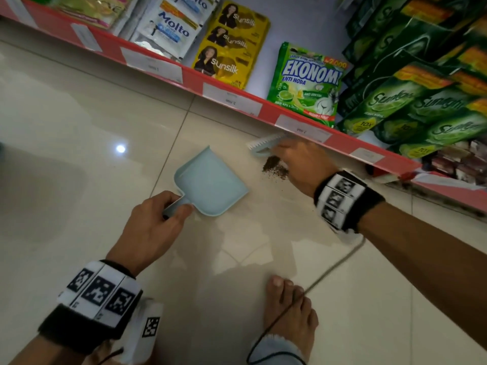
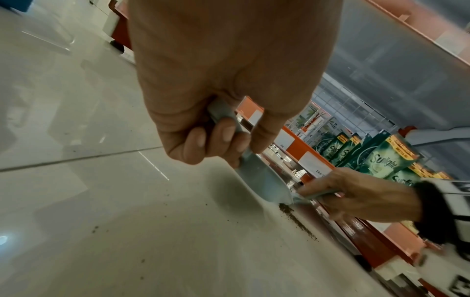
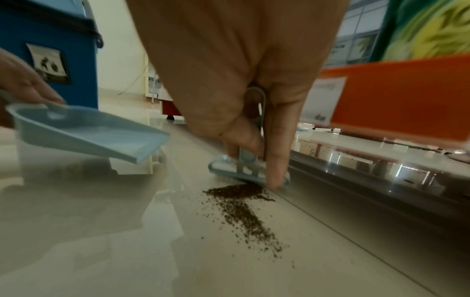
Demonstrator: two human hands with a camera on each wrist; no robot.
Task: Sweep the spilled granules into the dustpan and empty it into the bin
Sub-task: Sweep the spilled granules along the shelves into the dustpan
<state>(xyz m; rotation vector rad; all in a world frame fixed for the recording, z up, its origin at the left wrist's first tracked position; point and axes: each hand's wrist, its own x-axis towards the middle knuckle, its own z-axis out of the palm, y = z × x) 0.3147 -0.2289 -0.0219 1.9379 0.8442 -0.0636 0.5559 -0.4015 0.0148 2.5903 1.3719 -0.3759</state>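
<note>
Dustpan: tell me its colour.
The dustpan is pale blue, plain, with no pattern. The head view shows it best, held by the left hand.

open floor (image 1: 79, 127) left of granules (image 1: 275, 168); shelf edge (image 1: 237, 98) blocks beyond.

Dark granules (image 1: 275, 168) lie heaped on the floor between the tilted pale-blue dustpan (image 1: 210, 183) and brush (image 1: 266, 146).

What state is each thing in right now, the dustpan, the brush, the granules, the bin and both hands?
Dustpan: empty, lip tilted just above the floor.
Brush: bristles down beside the pile.
Granules: unswept, on the floor tile.
Blue bin: upright, lid on.
Left hand: grips the dustpan handle.
Right hand: grips the brush.
</note>
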